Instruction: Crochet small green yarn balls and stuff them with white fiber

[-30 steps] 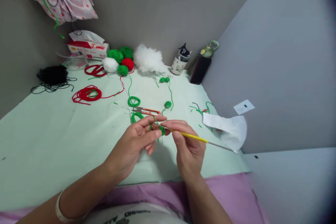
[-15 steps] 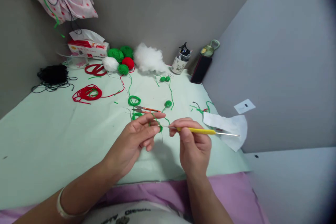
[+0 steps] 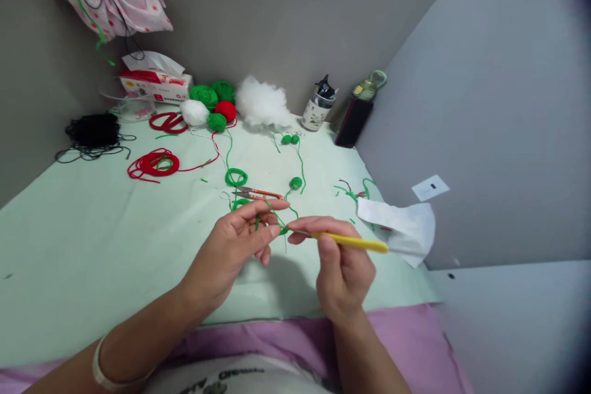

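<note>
My left hand (image 3: 235,243) pinches a small green crochet piece (image 3: 282,231) between thumb and fingers, with green yarn (image 3: 270,209) running over the raised forefinger. My right hand (image 3: 339,261) grips a yellow-handled crochet hook (image 3: 351,241), its metal tip at the green piece. Both hands hover above the pale green table cover (image 3: 92,246), close to its front edge. Orange snips (image 3: 258,193) and green yarn coils (image 3: 235,178) lie just beyond my fingers.
At the back stand yarn balls (image 3: 212,104), white stuffing (image 3: 263,104), a tissue box (image 3: 154,83), a jar (image 3: 316,112) and a bottle (image 3: 367,89). Red yarn (image 3: 152,165) and black yarn (image 3: 92,132) lie left. White paper (image 3: 401,221) lies right, against the grey wall.
My right hand has pulled the hook a little to the right and tilted it, then brought the tip back to the green piece. My left hand has held nearly still.
</note>
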Action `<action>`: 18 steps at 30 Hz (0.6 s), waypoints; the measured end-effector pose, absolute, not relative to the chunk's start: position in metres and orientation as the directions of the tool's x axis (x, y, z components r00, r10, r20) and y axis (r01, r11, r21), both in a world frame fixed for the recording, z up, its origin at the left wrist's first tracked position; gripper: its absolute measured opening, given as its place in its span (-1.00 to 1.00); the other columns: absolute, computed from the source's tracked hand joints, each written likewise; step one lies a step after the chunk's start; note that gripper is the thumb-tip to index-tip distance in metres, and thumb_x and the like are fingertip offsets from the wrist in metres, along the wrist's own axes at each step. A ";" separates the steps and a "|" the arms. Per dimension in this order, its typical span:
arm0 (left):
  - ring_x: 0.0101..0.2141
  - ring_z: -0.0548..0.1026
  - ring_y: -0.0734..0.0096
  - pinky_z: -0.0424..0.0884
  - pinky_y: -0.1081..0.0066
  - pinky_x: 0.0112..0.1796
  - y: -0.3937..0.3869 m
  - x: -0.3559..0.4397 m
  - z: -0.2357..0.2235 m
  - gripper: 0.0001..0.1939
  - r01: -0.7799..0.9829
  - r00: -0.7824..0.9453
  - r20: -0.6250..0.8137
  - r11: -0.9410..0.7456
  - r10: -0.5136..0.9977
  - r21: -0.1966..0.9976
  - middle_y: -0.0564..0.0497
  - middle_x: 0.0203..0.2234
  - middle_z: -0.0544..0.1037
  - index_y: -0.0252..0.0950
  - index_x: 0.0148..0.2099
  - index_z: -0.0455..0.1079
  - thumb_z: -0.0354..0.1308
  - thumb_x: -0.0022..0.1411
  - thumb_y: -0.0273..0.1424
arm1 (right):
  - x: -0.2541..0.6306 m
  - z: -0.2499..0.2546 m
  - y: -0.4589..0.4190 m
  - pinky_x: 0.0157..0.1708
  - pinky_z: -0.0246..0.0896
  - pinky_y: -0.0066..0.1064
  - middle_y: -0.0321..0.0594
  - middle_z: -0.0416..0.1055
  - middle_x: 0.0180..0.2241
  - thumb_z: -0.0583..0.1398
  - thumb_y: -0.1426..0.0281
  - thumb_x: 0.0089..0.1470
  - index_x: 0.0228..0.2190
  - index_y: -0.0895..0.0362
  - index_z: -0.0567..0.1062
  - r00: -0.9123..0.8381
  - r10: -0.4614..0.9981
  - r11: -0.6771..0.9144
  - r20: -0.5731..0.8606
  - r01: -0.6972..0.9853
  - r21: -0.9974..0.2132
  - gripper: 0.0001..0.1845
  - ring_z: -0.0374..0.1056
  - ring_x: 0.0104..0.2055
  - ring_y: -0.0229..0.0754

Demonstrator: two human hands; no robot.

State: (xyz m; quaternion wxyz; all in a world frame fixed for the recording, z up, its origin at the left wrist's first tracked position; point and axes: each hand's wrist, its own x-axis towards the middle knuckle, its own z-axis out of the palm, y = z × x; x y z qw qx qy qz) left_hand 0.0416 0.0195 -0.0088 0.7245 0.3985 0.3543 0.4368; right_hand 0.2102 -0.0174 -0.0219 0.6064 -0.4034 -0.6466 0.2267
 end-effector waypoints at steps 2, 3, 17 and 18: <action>-0.54 0.33 0.65 0.33 0.54 -0.49 0.018 0.043 -0.011 -0.70 -0.346 0.351 -0.167 0.293 0.921 0.891 0.12 -0.38 0.40 -0.19 0.01 0.60 0.38 0.21 -0.35 | 0.210 -0.025 -0.019 -0.20 0.53 -0.32 -0.13 0.59 -0.15 0.08 0.54 0.34 0.00 0.07 0.49 -0.064 0.696 0.662 0.715 0.442 -0.605 -0.70 0.57 -0.17 -0.17; -0.54 0.33 0.64 0.33 0.54 -0.49 0.017 0.043 -0.012 -0.66 -0.357 0.353 -0.171 0.302 0.920 0.884 0.12 -0.37 0.41 -0.18 0.04 0.59 0.39 0.20 -0.34 | 0.210 -0.027 -0.020 -0.17 0.53 -0.32 -0.10 0.59 -0.14 0.11 0.55 0.32 0.03 0.08 0.49 -0.133 0.644 0.687 0.753 0.533 -0.493 -0.68 0.57 -0.12 -0.14; -0.60 0.14 0.70 0.27 0.58 -0.57 0.014 0.048 -0.007 -0.66 -0.451 0.455 -0.219 0.436 0.863 0.779 0.11 -0.38 0.44 -0.24 0.01 0.59 0.42 0.17 -0.35 | 0.204 -0.022 -0.011 -0.27 0.48 -0.27 -0.18 0.60 -0.22 0.15 0.51 0.32 -0.14 0.01 0.61 0.085 0.791 0.581 0.606 0.209 -0.787 -0.74 0.52 -0.20 -0.13; -0.59 0.18 0.69 0.29 0.58 -0.56 0.014 0.049 -0.007 -0.64 -0.441 0.451 -0.214 0.425 0.866 0.790 0.11 -0.37 0.45 -0.24 0.02 0.59 0.42 0.16 -0.35 | 0.203 -0.024 -0.012 -0.23 0.49 -0.26 -0.18 0.60 -0.21 0.15 0.54 0.31 -0.11 0.01 0.60 0.062 0.774 0.596 0.631 0.269 -0.757 -0.72 0.52 -0.17 -0.13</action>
